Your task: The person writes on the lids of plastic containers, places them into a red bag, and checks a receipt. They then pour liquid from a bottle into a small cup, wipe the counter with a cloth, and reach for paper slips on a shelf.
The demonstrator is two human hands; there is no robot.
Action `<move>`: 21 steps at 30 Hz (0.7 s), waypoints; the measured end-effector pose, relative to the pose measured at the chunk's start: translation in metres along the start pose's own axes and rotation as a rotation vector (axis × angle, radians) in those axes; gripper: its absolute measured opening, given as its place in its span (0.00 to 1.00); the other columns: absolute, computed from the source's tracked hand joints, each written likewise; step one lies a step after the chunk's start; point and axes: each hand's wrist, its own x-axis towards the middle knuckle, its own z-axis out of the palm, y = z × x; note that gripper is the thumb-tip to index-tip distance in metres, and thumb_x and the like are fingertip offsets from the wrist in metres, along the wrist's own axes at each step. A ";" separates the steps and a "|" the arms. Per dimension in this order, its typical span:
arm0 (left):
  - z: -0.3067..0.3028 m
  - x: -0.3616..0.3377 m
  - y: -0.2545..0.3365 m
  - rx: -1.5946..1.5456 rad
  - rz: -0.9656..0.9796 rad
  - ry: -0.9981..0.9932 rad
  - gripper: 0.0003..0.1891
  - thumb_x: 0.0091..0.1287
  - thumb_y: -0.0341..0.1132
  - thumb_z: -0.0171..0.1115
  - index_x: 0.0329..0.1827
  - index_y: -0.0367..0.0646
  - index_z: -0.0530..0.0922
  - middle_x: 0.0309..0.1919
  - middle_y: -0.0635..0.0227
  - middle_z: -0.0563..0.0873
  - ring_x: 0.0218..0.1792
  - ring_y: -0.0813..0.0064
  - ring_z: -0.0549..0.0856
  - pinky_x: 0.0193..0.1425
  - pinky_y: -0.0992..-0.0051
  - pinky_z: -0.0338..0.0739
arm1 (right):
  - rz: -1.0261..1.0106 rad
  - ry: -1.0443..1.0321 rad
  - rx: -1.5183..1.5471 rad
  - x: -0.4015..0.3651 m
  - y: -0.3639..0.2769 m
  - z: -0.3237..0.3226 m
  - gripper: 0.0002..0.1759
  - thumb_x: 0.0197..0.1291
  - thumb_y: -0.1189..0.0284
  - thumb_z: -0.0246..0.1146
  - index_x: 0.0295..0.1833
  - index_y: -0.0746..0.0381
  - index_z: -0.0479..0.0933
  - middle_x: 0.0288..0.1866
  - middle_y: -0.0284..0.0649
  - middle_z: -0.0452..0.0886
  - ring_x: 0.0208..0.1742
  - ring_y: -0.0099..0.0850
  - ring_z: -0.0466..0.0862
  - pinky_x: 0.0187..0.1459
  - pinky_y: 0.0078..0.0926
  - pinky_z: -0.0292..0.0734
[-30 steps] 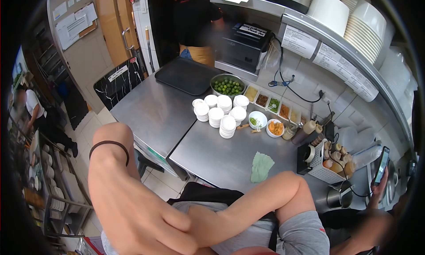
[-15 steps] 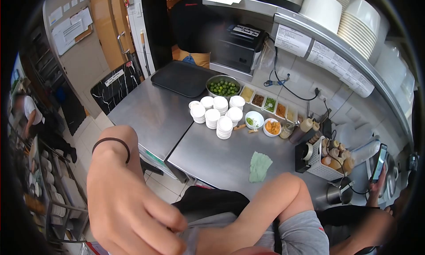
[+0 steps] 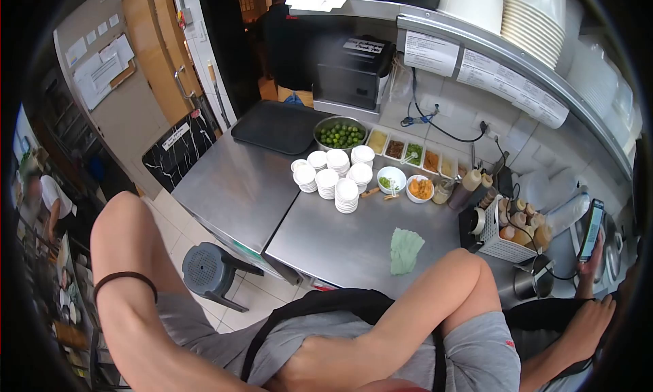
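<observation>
My left hand is close to the camera at the lower left, below a dark band on the wrist; its fingers run out of the frame. My right arm is bent across my grey shirt, and my right hand lies against my body at the bottom centre, with its fingers hidden. Neither hand shows anything held. Stacks of white lidded cups stand on the steel counter beyond my arms. Nearest to my right elbow lies a green cloth.
A grey stool stands left of the counter. Green fruit, a black tray, white bowls and a bottle basket sit on the counter. At right, another person's hand holds a phone; another person stands at left.
My left hand has dropped toward the bottom edge, and its fingers have left the view. The stool now shows. The view has shifted slightly. My right arm stays folded.
</observation>
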 end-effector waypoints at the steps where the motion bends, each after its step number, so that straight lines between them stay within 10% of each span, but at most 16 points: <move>1: -0.002 0.002 0.003 -0.016 -0.042 -0.030 0.06 0.51 0.32 0.57 0.29 0.41 0.76 0.30 0.66 0.78 0.36 0.71 0.77 0.44 0.71 0.70 | 0.006 -0.008 0.003 0.001 0.000 0.002 0.08 0.39 0.70 0.55 0.15 0.61 0.73 0.17 0.40 0.76 0.19 0.32 0.77 0.19 0.27 0.70; 15: 0.009 0.025 0.016 -0.222 -0.342 -0.145 0.08 0.47 0.37 0.60 0.19 0.43 0.81 0.23 0.61 0.83 0.30 0.72 0.84 0.33 0.72 0.77 | 0.075 0.119 0.013 0.011 0.013 0.034 0.09 0.37 0.70 0.57 0.12 0.60 0.73 0.13 0.39 0.75 0.15 0.31 0.77 0.15 0.28 0.71; 17: 0.014 0.026 0.015 -0.014 -0.314 0.045 0.10 0.41 0.35 0.61 0.07 0.43 0.74 0.08 0.71 0.75 0.13 0.75 0.75 0.17 0.76 0.66 | 0.072 0.169 -0.022 0.010 0.013 0.033 0.09 0.37 0.70 0.57 0.12 0.60 0.73 0.13 0.39 0.75 0.16 0.32 0.77 0.16 0.28 0.72; 21: 0.008 0.025 0.011 -0.041 -0.262 0.011 0.09 0.41 0.35 0.61 0.09 0.42 0.75 0.10 0.70 0.76 0.15 0.76 0.75 0.18 0.77 0.64 | 0.001 0.124 0.035 0.008 0.015 0.028 0.08 0.38 0.70 0.57 0.13 0.60 0.73 0.15 0.39 0.76 0.17 0.31 0.78 0.16 0.28 0.72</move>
